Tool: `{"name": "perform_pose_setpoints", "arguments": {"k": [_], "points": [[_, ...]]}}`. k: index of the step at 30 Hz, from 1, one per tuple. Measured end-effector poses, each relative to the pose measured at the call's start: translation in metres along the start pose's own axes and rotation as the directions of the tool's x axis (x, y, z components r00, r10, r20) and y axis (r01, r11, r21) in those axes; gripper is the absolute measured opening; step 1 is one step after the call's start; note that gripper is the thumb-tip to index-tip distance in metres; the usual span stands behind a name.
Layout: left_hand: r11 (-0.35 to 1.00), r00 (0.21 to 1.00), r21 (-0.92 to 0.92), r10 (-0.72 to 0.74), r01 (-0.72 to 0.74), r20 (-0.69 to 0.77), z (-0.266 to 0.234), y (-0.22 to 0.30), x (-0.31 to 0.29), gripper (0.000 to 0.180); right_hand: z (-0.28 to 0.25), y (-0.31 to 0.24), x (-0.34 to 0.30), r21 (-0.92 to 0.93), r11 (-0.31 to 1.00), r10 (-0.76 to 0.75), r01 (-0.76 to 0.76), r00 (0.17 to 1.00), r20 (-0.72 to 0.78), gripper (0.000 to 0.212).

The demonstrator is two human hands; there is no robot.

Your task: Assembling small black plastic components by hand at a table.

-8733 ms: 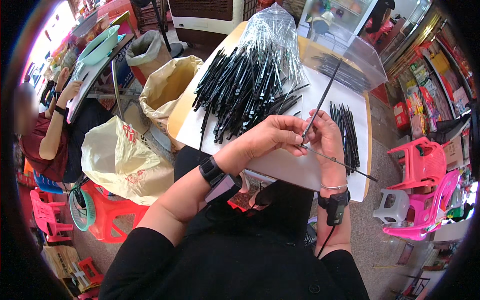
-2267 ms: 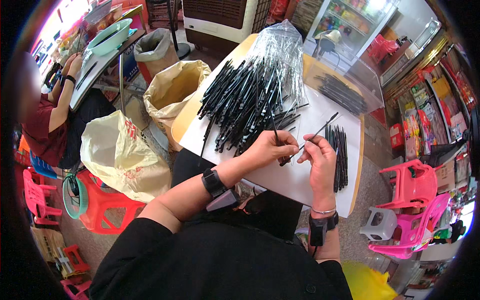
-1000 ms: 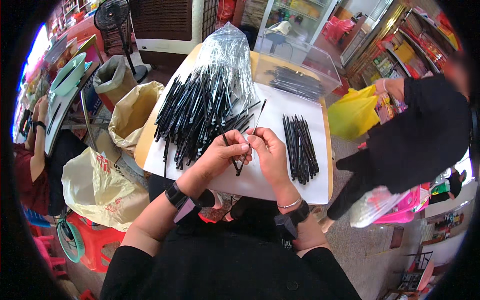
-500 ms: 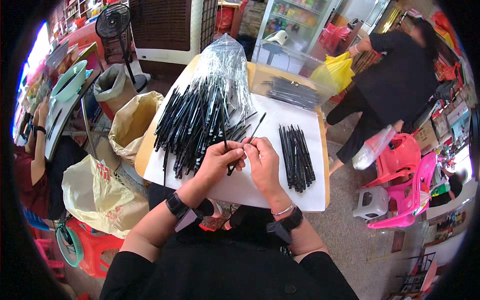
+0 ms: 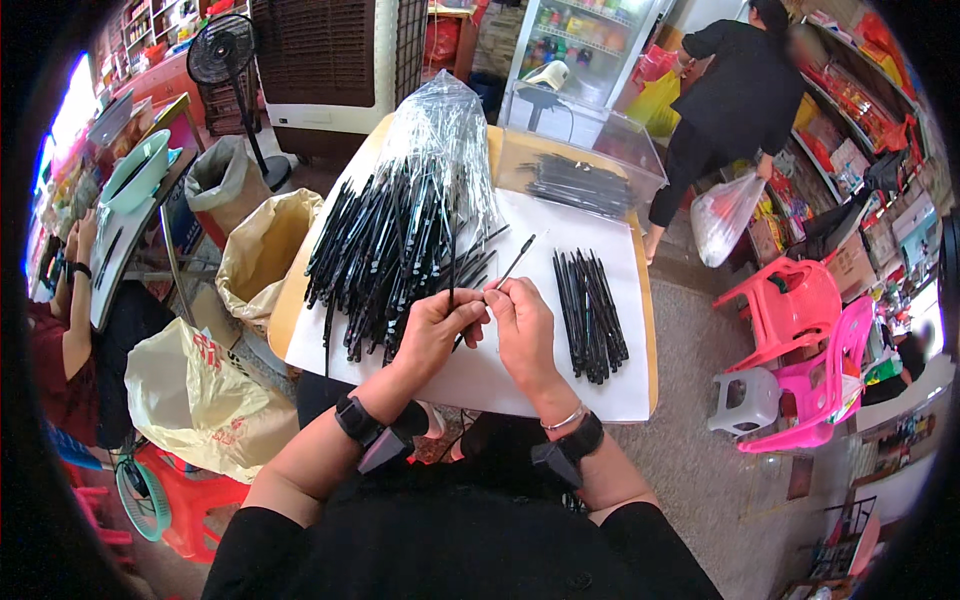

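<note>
Two bare hands work close together above the near part of the table, and their fingertips almost meet; whether they touch, I cannot tell. The left hand is closed, with a dark upright stick between the thumb and the fingers. The right hand pinches a slanting stick, also thin and black, whose upper end points away to the right. The lower ends of both sticks are partly hidden by the fingers.

On the table there is a white sheet. At the left of it lies a big pile of black sticks, its far end inside a clear plastic bag. To the right of the right hand, a smaller bundle of similar sticks lies on the sheet, well apart from the pile. Behind this bundle stands a clear box, and more dark sticks are in it.

Beside the table, on the left, are a brown paper sack and a pale yellow sack, both with open mouth.
</note>
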State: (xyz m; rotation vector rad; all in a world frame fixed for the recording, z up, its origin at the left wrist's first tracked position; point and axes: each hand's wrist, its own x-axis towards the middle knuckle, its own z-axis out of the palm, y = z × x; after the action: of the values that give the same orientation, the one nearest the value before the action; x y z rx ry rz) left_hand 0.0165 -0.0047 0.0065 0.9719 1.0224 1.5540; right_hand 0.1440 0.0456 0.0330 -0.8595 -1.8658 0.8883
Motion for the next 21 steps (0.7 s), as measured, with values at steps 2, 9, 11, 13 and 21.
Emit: {"name": "perform_pose_setpoints", "arguments": {"k": [2, 9, 11, 13, 21], "points": [[1.0, 1.0, 0.005, -0.02, 0.02, -0.003, -0.001, -0.001, 0.0, 0.015, 0.005, 0.003, 0.0, -0.054, 0.997, -0.049, 0.047, 0.998, -0.031, 0.016], [0.998, 1.0, 0.06, 0.004, -0.002, -0.025, -0.004, -0.007, 0.003, 0.014, 0.014, 0.006, 0.0, -0.127, 0.988, -0.104, 0.092, 0.99, -0.095, 0.016], [0.998, 1.0, 0.059, 0.003, -0.002, -0.028, -0.004, -0.007, 0.003, 0.014, 0.016, 0.007, 0.0, -0.218, 0.967, -0.163, 0.134, 0.979, -0.123, 0.018], [0.996, 1.0, 0.086, -0.008, 0.009, -0.018, -0.004, -0.006, 0.003, 0.014, 0.016, 0.004, 0.0, -0.222, 0.969, -0.133, 0.105, 0.984, -0.118, 0.019], [0.987, 0.978, -0.089, -0.117, 0.133, 0.172, -0.001, -0.001, 0.0, 0.022, 0.002, 0.003, 0.006, 0.059, 0.963, 0.268, -0.262, 0.954, -0.134, 0.027]]}}
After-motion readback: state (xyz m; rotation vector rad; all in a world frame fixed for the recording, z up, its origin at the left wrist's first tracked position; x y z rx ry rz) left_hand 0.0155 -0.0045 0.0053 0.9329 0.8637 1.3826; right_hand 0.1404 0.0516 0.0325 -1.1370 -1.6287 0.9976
